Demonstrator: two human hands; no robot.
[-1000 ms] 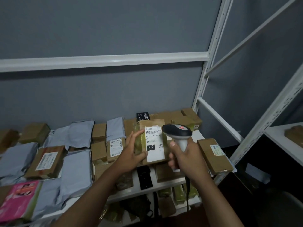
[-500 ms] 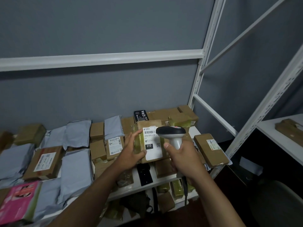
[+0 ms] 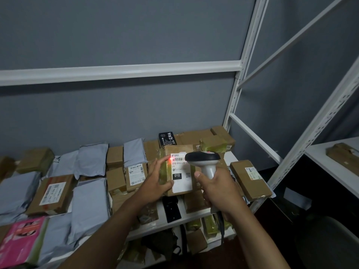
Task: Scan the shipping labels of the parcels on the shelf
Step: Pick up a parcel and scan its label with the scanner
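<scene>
Mid-scan — left hand [image 3: 155, 183] grips the box [image 3: 177, 171] tilted up above the shelf [image 3: 194, 214], right hand [image 3: 217, 189] clenches the scanner [image 3: 204, 162] w/ red beam at the label [image 3: 181, 172] barcode's left end — next, prob. sweep beam rightward.

A grey wall [image 3: 116, 35] fills the background behind the white metal rack. To the right stands a second white upright [image 3: 318, 129] with rows of small holes, and a diagonal white brace [image 3: 295, 35] crosses above it. At the far right there is a white table surface [image 3: 330, 164], and a flat brown carton [image 3: 343, 154] lies on it near the edge of the view. Below this surface the space is dark. In the lower right corner a dark rounded shape [image 3: 326, 241] is seen, maybe a chair seat, but it is too dim to tell. A pale flat piece [image 3: 297, 199] lies on the dark floor just beside the rack's foot.
</scene>
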